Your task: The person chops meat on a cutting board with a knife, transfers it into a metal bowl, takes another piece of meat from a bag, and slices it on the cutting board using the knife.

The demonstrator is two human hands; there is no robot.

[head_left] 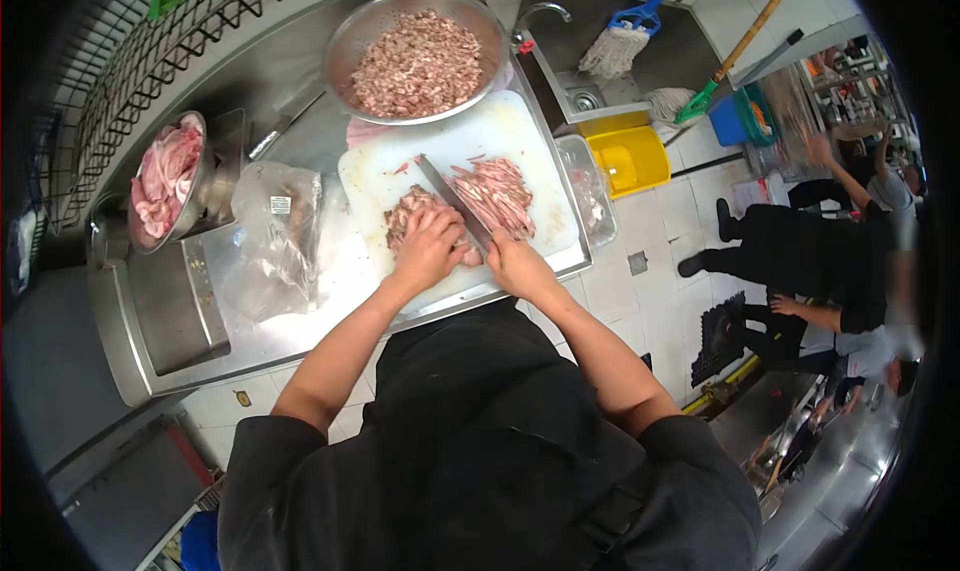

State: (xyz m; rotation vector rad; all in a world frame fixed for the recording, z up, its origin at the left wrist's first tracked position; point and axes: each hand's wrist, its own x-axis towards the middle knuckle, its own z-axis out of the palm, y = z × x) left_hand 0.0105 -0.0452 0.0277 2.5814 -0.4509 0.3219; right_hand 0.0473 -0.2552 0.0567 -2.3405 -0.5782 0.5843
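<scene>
My right hand (518, 269) grips the handle of a long kitchen knife (452, 199), its blade pointing away from me across the white cutting board (375, 186). Left of the blade, my left hand (430, 243) presses down with bent fingers on a piece of raw meat (402, 214), partly hiding it. On the blade's right side lies a pile of raw meat cut into thin strips (495, 196). Beyond the board stands a large metal bowl (337, 76) heaped with finely chopped meat (418, 63).
A plastic bag (262, 261) and a metal bowl of raw meat slices (165, 176) are on the steel counter at left. A sink (555, 56) with a mop head (612, 51), a yellow bucket (630, 159) and a clear container (590, 196) lie right. Several people stand farther right.
</scene>
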